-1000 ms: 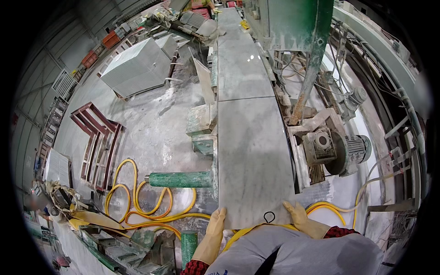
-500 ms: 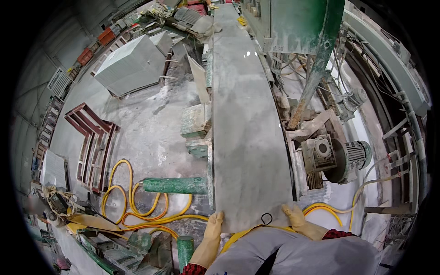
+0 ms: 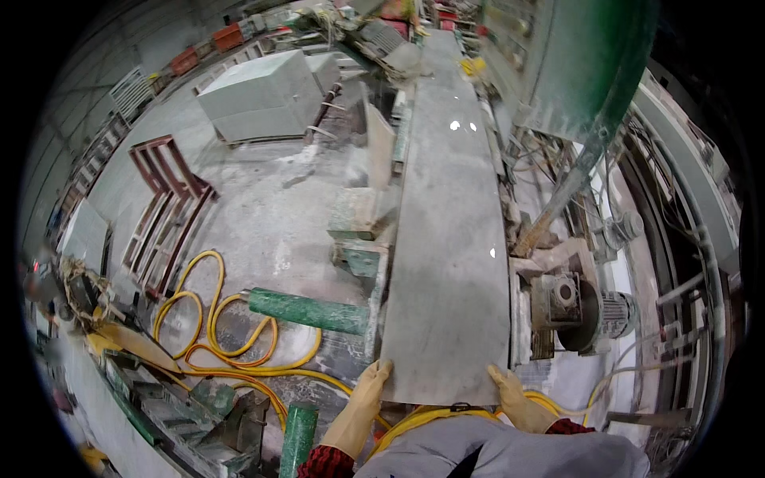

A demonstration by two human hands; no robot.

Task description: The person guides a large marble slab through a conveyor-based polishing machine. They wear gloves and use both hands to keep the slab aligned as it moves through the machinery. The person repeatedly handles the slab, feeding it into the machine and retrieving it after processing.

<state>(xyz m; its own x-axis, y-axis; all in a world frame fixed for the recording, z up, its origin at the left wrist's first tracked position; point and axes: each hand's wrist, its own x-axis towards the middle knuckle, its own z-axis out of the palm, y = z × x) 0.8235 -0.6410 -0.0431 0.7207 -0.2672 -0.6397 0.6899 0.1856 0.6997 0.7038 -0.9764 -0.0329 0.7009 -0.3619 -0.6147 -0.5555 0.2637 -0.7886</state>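
A long grey stone slab [image 3: 450, 239] with a wet shine stretches away from me along a roller line. Both my hands wear cream rubber gloves. At the slab's near left corner, my left hand [image 3: 362, 406] is closed, thumb on top and the other fingers hidden below the edge. My right hand [image 3: 516, 405] grips the near right corner the same way. The slab's near end lies just ahead of my grey apron [image 3: 510, 454], where a yellow band and a small dark loop show.
A green roller [image 3: 309, 311] juts out left of the slab, above coiled yellow hoses [image 3: 211, 350]. Dusty motors [image 3: 610, 315] stand close on the right, below a green machine housing [image 3: 574, 72]. Farther left are a reddish rack [image 3: 171, 207] and stacked pale blocks [image 3: 263, 95].
The view has swung and tilted, so the slab's far end sits farther right in the picture. My hands keep their hold on the two near corners. The dark loop now lies flatter.
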